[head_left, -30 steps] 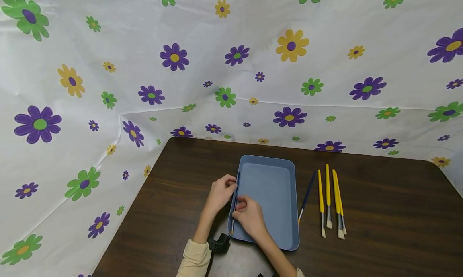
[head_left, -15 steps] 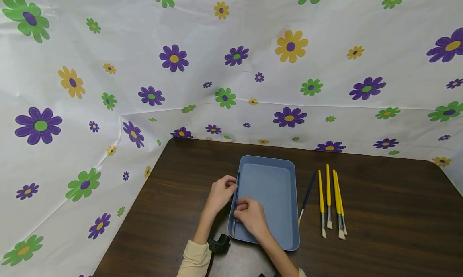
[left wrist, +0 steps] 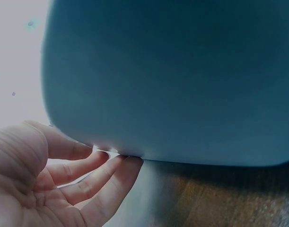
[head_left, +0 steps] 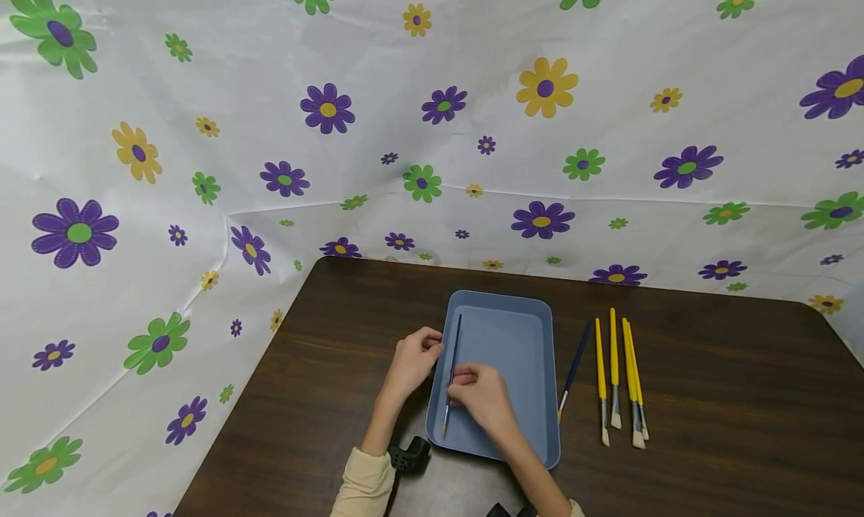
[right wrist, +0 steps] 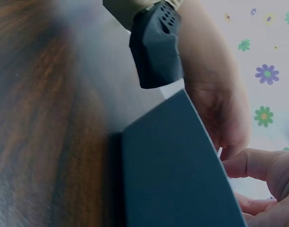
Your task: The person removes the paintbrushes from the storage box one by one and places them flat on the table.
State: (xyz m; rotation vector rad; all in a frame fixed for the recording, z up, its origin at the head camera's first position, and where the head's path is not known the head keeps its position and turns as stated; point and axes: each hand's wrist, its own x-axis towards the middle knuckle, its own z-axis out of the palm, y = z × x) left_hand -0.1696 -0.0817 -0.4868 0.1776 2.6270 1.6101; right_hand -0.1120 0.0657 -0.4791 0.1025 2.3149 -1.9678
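Note:
My right hand (head_left: 484, 398) pinches a thin dark blue paintbrush (head_left: 457, 341) over the left part of a blue-grey tray (head_left: 516, 344). The brush lies lengthwise with its bristles toward me; whether it touches the tray floor, I cannot tell. At the tray's left rim, my left hand (head_left: 410, 361) holds on with thumb and fingertips. The left wrist view has the tray wall (left wrist: 158, 94) filling most of the picture, above the left fingers (left wrist: 113, 182). In the right wrist view, the tray wall hides part of both hands, and the brush is mostly hidden.
Another dark blue paintbrush (head_left: 575, 361) leans against or lies beside the tray's right side. Further right, several yellow-handled paintbrushes (head_left: 600, 363) lie on the dark wooden table (head_left: 729, 397). A flower-patterned sheet (head_left: 378, 74) hangs behind the table. A black band (head_left: 409, 455) sits on the left wrist.
My right hand has shifted right, bringing the dark blue paintbrush away from the tray's left wall toward its middle. The left hand has stayed on the rim.

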